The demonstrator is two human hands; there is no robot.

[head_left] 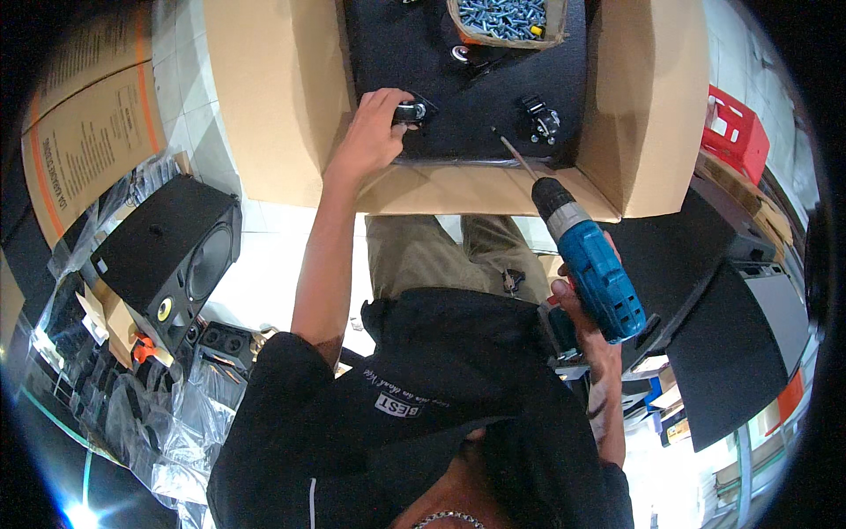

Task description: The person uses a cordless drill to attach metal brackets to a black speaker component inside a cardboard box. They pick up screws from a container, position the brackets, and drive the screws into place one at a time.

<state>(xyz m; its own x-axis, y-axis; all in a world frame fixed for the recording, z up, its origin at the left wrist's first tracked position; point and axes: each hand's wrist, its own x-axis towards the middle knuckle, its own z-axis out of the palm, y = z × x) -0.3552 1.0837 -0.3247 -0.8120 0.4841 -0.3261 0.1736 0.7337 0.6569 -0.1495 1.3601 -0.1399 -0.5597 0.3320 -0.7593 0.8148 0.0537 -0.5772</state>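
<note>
My left hand grips a black caster against the flat black surface inside an open cardboard box. In my right hand is a blue cordless drill, its long bit pointing up and left over the box's near edge. The bit's tip is above the black surface, to the right of the held caster and apart from it. A second caster sits near the right side of this surface. Another caster lies farther back. My left fingertips are partly hidden behind the caster.
A small carton of screws rests at the far side. Cardboard flaps rise around the work. Black speakers stand at left and right. A red plastic crate is at far right; clear plastic wrap lies lower left.
</note>
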